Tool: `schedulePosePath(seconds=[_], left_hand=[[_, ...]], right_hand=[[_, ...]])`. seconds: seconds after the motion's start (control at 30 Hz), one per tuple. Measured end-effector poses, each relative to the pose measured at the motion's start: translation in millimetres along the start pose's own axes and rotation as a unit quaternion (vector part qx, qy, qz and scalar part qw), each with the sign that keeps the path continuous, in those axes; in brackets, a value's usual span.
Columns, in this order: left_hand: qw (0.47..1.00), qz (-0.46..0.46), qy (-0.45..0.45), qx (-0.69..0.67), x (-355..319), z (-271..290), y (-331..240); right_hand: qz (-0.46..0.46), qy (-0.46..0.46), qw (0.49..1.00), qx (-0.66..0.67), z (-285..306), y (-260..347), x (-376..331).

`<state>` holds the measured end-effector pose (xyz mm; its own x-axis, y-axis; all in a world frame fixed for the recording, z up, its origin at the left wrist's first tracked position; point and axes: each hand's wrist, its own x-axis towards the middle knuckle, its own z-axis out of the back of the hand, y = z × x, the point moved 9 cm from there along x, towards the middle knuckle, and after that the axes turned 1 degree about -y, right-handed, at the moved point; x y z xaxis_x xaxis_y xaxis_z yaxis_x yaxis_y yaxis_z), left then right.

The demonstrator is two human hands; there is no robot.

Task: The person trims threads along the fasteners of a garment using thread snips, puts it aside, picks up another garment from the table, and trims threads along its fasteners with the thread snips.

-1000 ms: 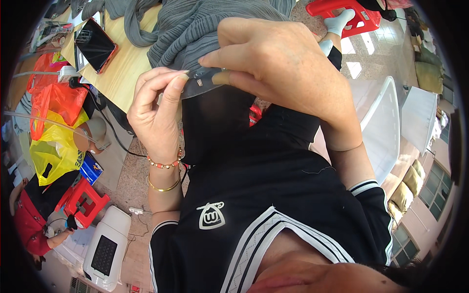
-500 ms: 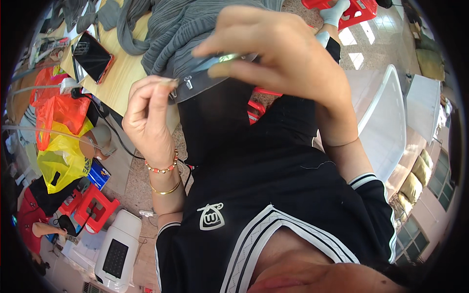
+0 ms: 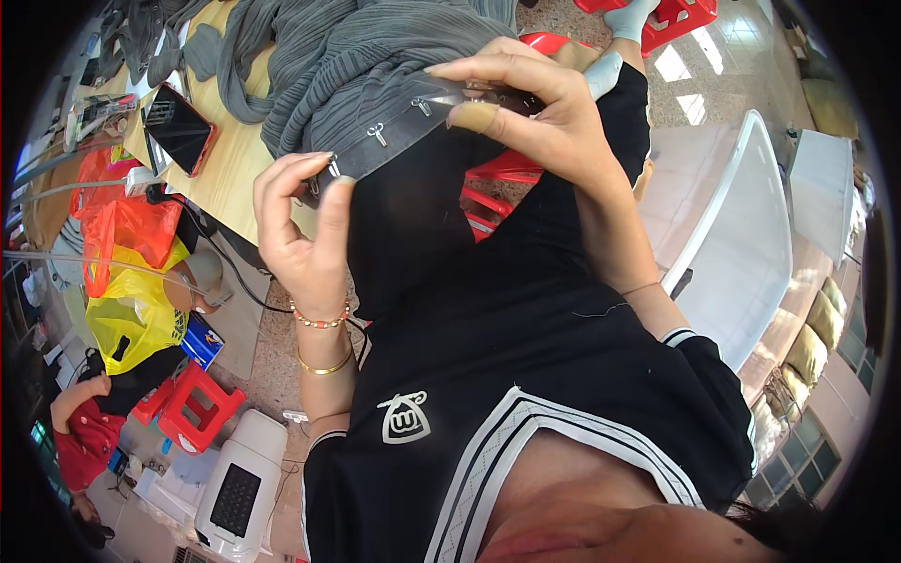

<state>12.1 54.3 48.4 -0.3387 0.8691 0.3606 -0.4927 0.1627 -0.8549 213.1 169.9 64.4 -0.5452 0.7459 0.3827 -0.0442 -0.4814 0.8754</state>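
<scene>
Left hand (image 3: 302, 220), at centre-left of the head view, pinches one end of a dark translucent strip (image 3: 396, 148) between thumb and fingers. Right hand (image 3: 554, 122), upper centre, curls thumb and fingers around the strip's other end; whether they close on it I cannot tell. Small metal fasteners (image 3: 377, 134) dot the strip, which lies at upper centre against grey ribbed knit fabric (image 3: 347, 70). Upper left, a smartphone (image 3: 178, 129) lies on a wooden tabletop (image 3: 221, 178).

Matt ribbed knit cloth (image 3: 361, 70), shiny metal-looking clasps (image 3: 377, 134), smooth dark strip (image 3: 358, 158), smooth wood-grained tabletop (image 3: 225, 178), glossy plastic stool (image 3: 226, 403)
</scene>
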Motion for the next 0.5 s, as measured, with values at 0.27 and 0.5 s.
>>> schedulePosePath(seconds=[0.27, 0.5], left_hand=[[0.998, -0.027, -0.064, 0.003, -16, 7, 24], [0.996, -0.064, -0.051, 0.030, -13, 22, 31]], right_hand=[[-0.140, 0.025, 0.975, 0.169, -20, -63, -16], [-0.126, 0.059, 0.985, 0.102, -15, -54, -15]])
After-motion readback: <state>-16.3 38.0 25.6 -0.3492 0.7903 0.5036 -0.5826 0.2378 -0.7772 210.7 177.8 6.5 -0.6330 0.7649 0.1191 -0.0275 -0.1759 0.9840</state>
